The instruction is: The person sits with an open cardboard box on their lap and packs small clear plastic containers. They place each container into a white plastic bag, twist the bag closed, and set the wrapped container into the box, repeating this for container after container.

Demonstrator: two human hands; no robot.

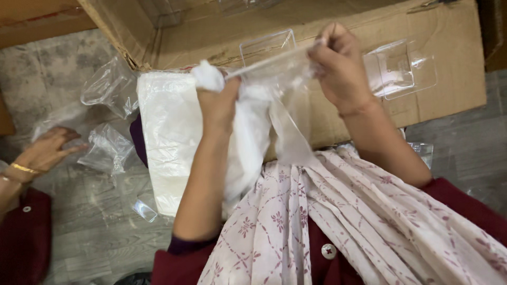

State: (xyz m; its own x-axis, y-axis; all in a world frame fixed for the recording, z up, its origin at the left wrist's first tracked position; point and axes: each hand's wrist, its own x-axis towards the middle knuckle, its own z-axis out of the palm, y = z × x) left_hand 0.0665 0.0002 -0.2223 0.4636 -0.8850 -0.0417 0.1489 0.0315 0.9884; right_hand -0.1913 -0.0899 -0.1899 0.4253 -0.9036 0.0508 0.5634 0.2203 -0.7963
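My left hand (217, 101) grips a bunch of white soft material (208, 76) together with one end of a clear plastic bag (282, 79). My right hand (340, 66) pinches the bag's other end, so the bag's top edge is stretched between both hands. The rest of the bag hangs down over my patterned scarf (338, 211). Under my left forearm lies a stack of white bags (169, 132).
A flattened cardboard box (449, 63) lies ahead with clear plastic trays (398, 68) on it. Crumpled clear plastic wrappers (108, 87) lie on the grey floor at the left. Another person's hand (45, 150) with a gold bangle rests there.
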